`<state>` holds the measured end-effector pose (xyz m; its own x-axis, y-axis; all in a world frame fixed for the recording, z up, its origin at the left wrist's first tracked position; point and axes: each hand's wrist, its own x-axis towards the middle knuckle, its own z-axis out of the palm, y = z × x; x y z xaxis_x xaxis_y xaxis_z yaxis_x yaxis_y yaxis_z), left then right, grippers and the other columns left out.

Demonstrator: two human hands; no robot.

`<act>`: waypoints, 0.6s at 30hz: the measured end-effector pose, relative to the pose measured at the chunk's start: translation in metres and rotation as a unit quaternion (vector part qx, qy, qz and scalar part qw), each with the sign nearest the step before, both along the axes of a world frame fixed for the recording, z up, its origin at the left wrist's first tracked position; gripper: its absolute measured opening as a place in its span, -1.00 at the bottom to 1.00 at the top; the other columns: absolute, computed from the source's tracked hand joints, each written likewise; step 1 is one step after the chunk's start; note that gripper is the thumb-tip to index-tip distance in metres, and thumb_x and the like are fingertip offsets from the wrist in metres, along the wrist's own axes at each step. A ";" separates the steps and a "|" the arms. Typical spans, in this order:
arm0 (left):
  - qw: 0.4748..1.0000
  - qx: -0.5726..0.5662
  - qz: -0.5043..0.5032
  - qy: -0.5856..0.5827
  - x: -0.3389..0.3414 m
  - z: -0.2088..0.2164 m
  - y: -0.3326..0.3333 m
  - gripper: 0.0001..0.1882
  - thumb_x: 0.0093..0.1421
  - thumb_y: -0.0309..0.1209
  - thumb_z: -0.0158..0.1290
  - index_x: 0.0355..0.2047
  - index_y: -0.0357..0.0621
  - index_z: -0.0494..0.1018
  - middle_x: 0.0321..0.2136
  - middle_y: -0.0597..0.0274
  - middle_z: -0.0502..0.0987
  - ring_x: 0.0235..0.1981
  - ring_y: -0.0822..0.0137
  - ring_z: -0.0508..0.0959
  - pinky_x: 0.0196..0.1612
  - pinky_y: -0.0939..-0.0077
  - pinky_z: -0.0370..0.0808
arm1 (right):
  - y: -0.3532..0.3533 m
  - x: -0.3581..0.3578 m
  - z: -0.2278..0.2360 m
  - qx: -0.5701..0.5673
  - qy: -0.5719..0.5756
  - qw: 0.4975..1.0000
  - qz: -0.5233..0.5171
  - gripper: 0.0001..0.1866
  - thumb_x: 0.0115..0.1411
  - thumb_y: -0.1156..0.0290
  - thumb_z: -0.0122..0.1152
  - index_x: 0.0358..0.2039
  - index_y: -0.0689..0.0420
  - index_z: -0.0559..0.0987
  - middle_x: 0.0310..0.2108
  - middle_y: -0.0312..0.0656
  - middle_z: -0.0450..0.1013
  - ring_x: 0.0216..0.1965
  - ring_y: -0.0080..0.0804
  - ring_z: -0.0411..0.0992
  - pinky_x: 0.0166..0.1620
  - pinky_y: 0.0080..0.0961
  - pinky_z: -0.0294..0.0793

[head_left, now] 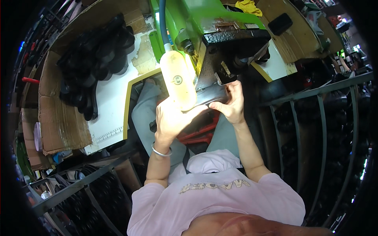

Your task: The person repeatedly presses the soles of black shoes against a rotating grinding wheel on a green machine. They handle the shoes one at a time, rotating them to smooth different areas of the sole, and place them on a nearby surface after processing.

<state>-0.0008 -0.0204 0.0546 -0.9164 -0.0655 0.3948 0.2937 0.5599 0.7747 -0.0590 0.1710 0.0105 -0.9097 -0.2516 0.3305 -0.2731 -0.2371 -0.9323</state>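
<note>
Both my hands grip a black, smooth-curved piece that looks like a shoe sole (213, 95), holding it against the underside of the machine's black head (230, 53). My left hand (170, 122) is closed on its left end, partly washed out by glare and partly covered by a yellow lamp (178, 80). My right hand (233, 105) pinches the right end, thumb on the near edge and fingers curled behind. The lamp hangs just above my left hand. The machine's green body (216, 19) rises beyond; the contact point is partly hidden.
At the left, a pile of black soles (100, 55) lies on the white tabletop (110, 102) beside a cardboard box wall (59, 114). A dark piece (280, 24) and yellow cloth (249, 7) lie far right. Metal racks (321, 118) stand on both sides.
</note>
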 end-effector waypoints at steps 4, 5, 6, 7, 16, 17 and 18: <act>1.000 0.017 -0.006 -0.017 0.002 -0.005 -0.001 -0.54 -0.14 -0.34 0.44 -0.26 -0.18 0.49 -0.41 0.25 0.52 -0.42 0.38 0.50 -0.27 0.52 0.47 | 0.000 0.000 0.002 -0.012 -0.014 1.000 0.000 -0.20 -0.17 0.59 0.55 0.02 0.18 0.20 -0.14 -0.14 0.39 -0.12 -0.46 0.40 -0.04 -0.51 0.42; 1.000 0.020 -0.005 -0.015 0.002 -0.007 0.001 -0.55 -0.14 -0.35 0.44 -0.26 -0.18 0.50 -0.41 0.26 0.52 -0.42 0.40 0.49 -0.27 0.54 0.46 | 0.001 0.000 0.003 -0.013 -0.020 1.000 0.000 -0.20 -0.17 0.59 0.55 0.02 0.18 0.20 -0.14 -0.13 0.39 -0.12 -0.46 0.40 -0.04 -0.51 0.43; 0.999 0.035 -0.003 -0.031 0.004 -0.009 0.002 -0.55 -0.14 -0.35 0.44 -0.26 -0.18 0.50 -0.41 0.27 0.52 -0.41 0.40 0.49 -0.26 0.54 0.46 | 0.001 0.000 0.005 -0.015 -0.025 1.000 0.001 -0.20 -0.17 0.59 0.55 0.02 0.18 0.20 -0.14 -0.13 0.39 -0.12 -0.46 0.40 -0.04 -0.51 0.43; 0.998 0.049 0.000 -0.048 0.005 -0.011 0.003 -0.55 -0.13 -0.36 0.44 -0.26 -0.19 0.50 -0.42 0.27 0.52 -0.41 0.40 0.49 -0.26 0.54 0.46 | 0.002 0.000 0.005 -0.003 -0.018 1.000 -0.002 -0.20 -0.17 0.59 0.55 0.02 0.18 0.20 -0.15 -0.13 0.39 -0.12 -0.46 0.40 -0.05 -0.51 0.43; 0.999 0.032 -0.010 -0.006 0.004 -0.013 0.001 -0.54 -0.14 -0.38 0.45 -0.24 -0.23 0.51 -0.38 0.23 0.57 -0.33 0.39 0.56 -0.20 0.51 0.49 | 0.006 0.004 0.000 0.018 -0.012 1.000 -0.021 -0.20 -0.19 0.57 0.57 0.01 0.20 0.22 -0.16 -0.12 0.40 -0.14 -0.45 0.41 -0.06 -0.50 0.44; 0.999 0.033 -0.011 -0.014 0.004 -0.013 0.001 -0.53 -0.14 -0.37 0.45 -0.24 -0.23 0.51 -0.37 0.22 0.57 -0.32 0.38 0.56 -0.19 0.50 0.50 | 0.006 0.004 -0.001 0.015 -0.015 0.999 -0.025 -0.20 -0.19 0.57 0.57 0.01 0.20 0.22 -0.16 -0.13 0.40 -0.14 -0.46 0.41 -0.06 -0.50 0.44; 0.999 0.039 -0.008 -0.016 0.005 -0.013 0.001 -0.53 -0.14 -0.38 0.45 -0.23 -0.23 0.51 -0.37 0.21 0.58 -0.32 0.38 0.57 -0.19 0.50 0.50 | 0.005 0.004 -0.001 0.011 -0.018 0.999 -0.028 -0.20 -0.19 0.58 0.57 0.00 0.20 0.22 -0.16 -0.13 0.40 -0.14 -0.46 0.42 -0.06 -0.51 0.44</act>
<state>0.0040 -0.0193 0.0420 -0.9298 -0.0803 0.3593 0.2765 0.4921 0.8254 -0.0546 0.1756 0.0099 -0.9337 -0.2074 0.2919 -0.2513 -0.2013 -0.9468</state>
